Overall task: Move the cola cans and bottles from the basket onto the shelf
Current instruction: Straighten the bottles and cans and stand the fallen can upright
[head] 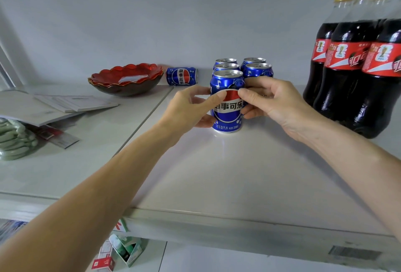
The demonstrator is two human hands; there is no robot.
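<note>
A blue cola can (227, 117) stands upright on the white shelf (217, 174), at the front of a group of several blue cans (257, 69). My left hand (191, 106) grips its left side, thumb across the label. My right hand (273, 100) holds its right side, thumb on the label's upper edge. One more blue can (181, 76) lies on its side against the back wall. Several dark cola bottles (351, 72) with red labels and yellow caps stand at the right. The basket is out of view.
A red scalloped bowl (127, 80) sits at the back left. Papers and booklets (65, 104) and a green bundle (15, 139) lie on the left shelf section. Small boxes (121, 252) lie on the lower shelf.
</note>
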